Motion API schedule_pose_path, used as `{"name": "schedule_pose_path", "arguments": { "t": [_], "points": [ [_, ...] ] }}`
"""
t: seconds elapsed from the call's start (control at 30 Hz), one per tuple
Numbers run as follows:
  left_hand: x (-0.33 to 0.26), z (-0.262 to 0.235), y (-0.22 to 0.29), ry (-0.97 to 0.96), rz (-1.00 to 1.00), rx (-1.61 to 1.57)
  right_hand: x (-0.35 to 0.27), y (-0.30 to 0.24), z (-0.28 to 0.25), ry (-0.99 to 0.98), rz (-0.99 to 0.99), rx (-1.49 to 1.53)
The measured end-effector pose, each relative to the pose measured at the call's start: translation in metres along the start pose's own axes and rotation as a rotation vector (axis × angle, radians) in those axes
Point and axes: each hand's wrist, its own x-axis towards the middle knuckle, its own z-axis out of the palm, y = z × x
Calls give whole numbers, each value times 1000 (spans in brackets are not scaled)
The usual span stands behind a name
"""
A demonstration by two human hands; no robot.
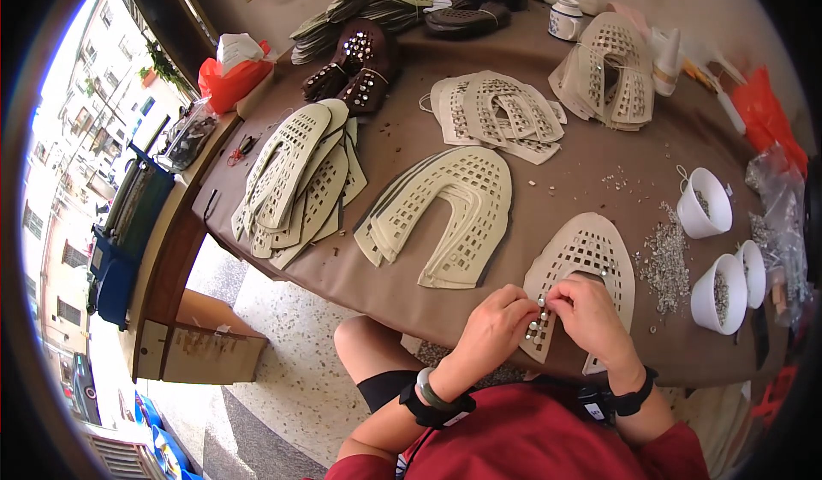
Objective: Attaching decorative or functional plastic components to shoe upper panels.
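Note:
A beige U-shaped shoe upper [591,226], punched with rows of square holes, lies at the table's near edge. My left hand [497,330] and my right hand [592,319] meet over its left leg, fingertips pinched close together. What lies between the fingertips is too small to make out. Shiny round studs [534,327] sit along that leg beside my fingers. A few more show near the opening by my right hand. Loose small silvery pieces [665,257] are heaped on the cloth to the right of the upper.
White cups [705,203] with small pieces stand at the right. Stacks of pale uppers [467,180] spread across the brown-covered table [402,137]. Dark studded uppers [370,62] lie farther back. A white jar [565,19] and red bags [221,82] stand toward the edges.

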Motion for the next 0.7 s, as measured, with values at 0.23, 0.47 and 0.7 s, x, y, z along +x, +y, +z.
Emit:
{"name": "schedule_pose_path", "arguments": {
  "t": [0.23,0.47,0.7],
  "points": [
    [0,1,-4,74,28,-28,5,-1,-6,-74,6,37],
    [-3,4,1,132,-37,8,6,-2,-2,-39,75,43],
    [-2,3,2,93,60,161,21,-5,-12,-90,301,43]
  ]
}}
